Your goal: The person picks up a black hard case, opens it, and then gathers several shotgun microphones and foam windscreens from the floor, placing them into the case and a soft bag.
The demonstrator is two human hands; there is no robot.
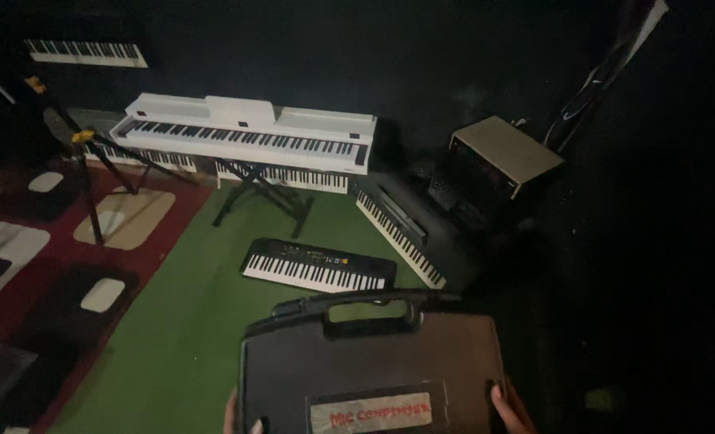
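1. Far off to the left of the left hand (pixel 230 414) lies a red patterned rug (pixel 44 265) with pale patches, beside a green mat (pixel 188 321).
2. That left hand grips the left edge of a black hard case (pixel 369 366), fingers curled round its side; only a sliver shows.
3. Between both hands the case is held flat, handle (pixel 369 305) pointing away, a labelled panel near the body.
4. Beyond the handle, on the mat, lies a small black keyboard (pixel 317 269); farther off a white piano (pixel 245 133) sits on a stand.
5. At the case's right edge the right hand (pixel 512 408) clasps it, thumb on top.
6. Carrying seems in hand; setting it down would call for a level lowering onto bare mat, short of the keyboard.
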